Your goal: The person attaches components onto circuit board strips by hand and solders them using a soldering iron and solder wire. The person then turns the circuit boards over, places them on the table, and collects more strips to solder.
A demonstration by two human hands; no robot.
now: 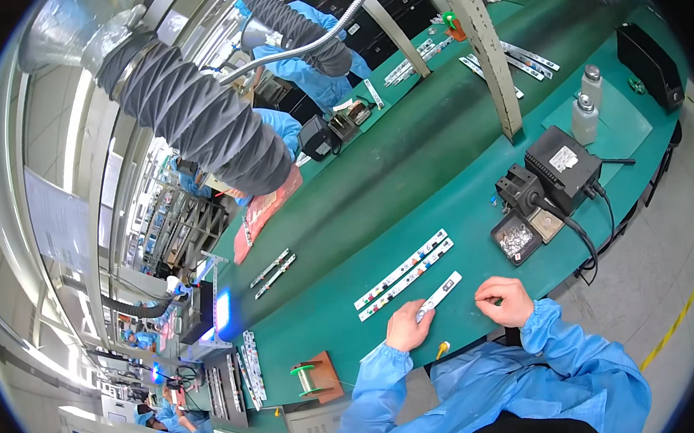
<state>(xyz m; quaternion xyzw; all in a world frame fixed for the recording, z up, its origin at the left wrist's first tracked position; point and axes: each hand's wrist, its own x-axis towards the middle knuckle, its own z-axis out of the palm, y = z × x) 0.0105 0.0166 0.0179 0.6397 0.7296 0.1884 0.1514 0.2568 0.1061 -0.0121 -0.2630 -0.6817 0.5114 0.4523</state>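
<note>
head view: the left hand (407,327) rests at the near edge of the green counter (408,164) with its fingers pressed down on the near end of a narrow white circuit strip (441,293), which lies flat and slants away up to the right. the right hand (506,300) sits just to the right of that strip, fingers curled in together as if pinching something small; what it pinches, if anything, is too small to tell. judged from this, the work in hand is fine handling on the strip, and it is best done with the left hand keeping the strip pinned flat while the right works close over it, wrists kept low on the counter edge. two longer white strips (403,273) lie side by side just beyond, near but apart from the held strip; they could be nudged by a sweep of the fingers. to the right, well apart, stand a black soldering station (562,165), its iron holder (520,190) and a small tray of bits (516,240), with a black cable (582,236) running down toward the counter edge, a snag risk for the right sleeve. a solder spool (303,377) sits on a stand to the left. a ribbed grey extraction hose (194,106) hangs overhead. two metal dispenser bottles (587,107) stand farther right. other workers in blue coats sit farther along the line.
</note>
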